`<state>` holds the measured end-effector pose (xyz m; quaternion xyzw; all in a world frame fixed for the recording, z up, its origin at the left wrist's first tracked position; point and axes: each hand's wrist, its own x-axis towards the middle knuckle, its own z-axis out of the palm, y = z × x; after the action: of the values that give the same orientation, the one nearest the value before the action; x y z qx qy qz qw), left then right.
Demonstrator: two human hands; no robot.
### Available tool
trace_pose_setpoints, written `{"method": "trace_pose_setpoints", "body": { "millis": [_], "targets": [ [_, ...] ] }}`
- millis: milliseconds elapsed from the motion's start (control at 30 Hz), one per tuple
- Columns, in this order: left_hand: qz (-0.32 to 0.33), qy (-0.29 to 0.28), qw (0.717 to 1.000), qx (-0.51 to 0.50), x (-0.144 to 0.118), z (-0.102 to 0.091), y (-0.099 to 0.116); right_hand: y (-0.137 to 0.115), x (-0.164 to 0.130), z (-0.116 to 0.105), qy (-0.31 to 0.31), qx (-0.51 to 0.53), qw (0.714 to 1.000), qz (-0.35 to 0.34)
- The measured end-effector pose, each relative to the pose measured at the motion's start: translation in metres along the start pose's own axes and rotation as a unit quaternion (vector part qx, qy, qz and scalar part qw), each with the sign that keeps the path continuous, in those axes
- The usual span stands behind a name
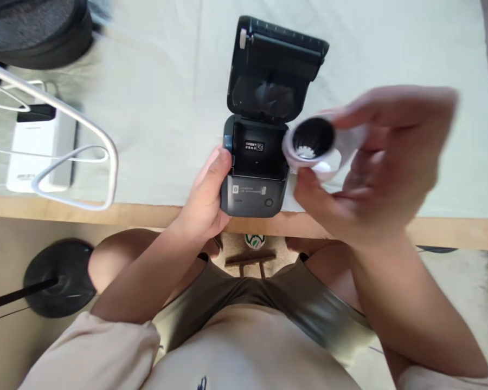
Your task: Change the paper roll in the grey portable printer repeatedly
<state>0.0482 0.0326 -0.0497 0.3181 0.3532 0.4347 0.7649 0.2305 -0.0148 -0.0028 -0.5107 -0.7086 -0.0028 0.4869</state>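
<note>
While glossy-lidded, boxy printer [255, 179] beside cylindrical roll [312, 145].

You are wearing a pale beige top with short sleeves [93, 352]; a small dark mark sits low on its front [202, 383]. Your shorts [244, 303] are olive-brown with a slight sheen. Both forearms are bare, as are your knees, and your left hand [205, 203] and right hand [374, 162] carry no rings, watch or gloves.
</note>
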Motion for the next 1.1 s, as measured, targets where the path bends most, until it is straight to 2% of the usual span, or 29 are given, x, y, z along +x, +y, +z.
{"method": "trace_pose_setpoints", "body": {
  "millis": [133, 267, 333, 400, 467, 600, 667, 767, 833, 933, 967, 1033, 1100],
  "targets": [
    [0.007, -0.017, 1.0, -0.006, -0.003, -0.002, -0.001, -0.002, 0.004, 0.008, -0.091, -0.186, 0.977, -0.046],
    [0.025, -0.03, 0.999, -0.004, -0.006, 0.0, -0.001, -0.004, 0.011, 0.013, -0.154, -0.209, 0.965, 0.027],
    [0.032, -0.019, 0.999, 0.002, -0.007, 0.0, -0.002, -0.006, 0.016, 0.014, -0.192, -0.233, 0.951, 0.062],
    [0.034, -0.005, 0.999, 0.013, -0.007, 0.0, -0.002, -0.007, 0.018, 0.013, -0.216, -0.235, 0.945, 0.068],
    [0.026, -0.002, 1.0, 0.016, -0.006, -0.001, -0.002, -0.006, 0.016, 0.012, -0.206, -0.221, 0.952, 0.051],
    [-0.011, -0.011, 1.0, 0.009, -0.001, -0.004, 0.001, -0.003, -0.002, 0.01, -0.132, -0.154, 0.979, -0.023],
    [-0.023, -0.024, 0.999, 0.009, -0.001, -0.004, 0.003, -0.002, -0.01, 0.009, -0.131, -0.102, 0.984, -0.057],
    [-0.03, -0.034, 0.999, 0.003, -0.002, -0.005, 0.007, 0.001, -0.016, 0.008, -0.154, -0.061, 0.983, -0.074],
    [-0.036, -0.035, 0.999, 0.01, -0.003, -0.008, 0.009, 0.004, -0.015, 0.008, -0.096, -0.028, 0.992, -0.073],
    [-0.044, -0.054, 0.997, 0.023, -0.002, -0.012, 0.009, 0.01, -0.014, 0.01, 0.05, 0.005, 0.999, -0.006],
    [-0.047, -0.061, 0.997, 0.025, -0.001, -0.014, 0.009, 0.012, -0.015, 0.011, 0.074, 0.006, 0.997, 0.034],
    [-0.051, -0.071, 0.996, 0.024, 0.0, -0.016, 0.009, 0.016, -0.017, 0.011, 0.049, 0.008, 0.993, 0.108],
    [-0.055, -0.071, 0.996, 0.03, 0.0, -0.016, 0.009, 0.018, -0.02, 0.01, 0.002, 0.042, 0.991, 0.125]
  ]
}}
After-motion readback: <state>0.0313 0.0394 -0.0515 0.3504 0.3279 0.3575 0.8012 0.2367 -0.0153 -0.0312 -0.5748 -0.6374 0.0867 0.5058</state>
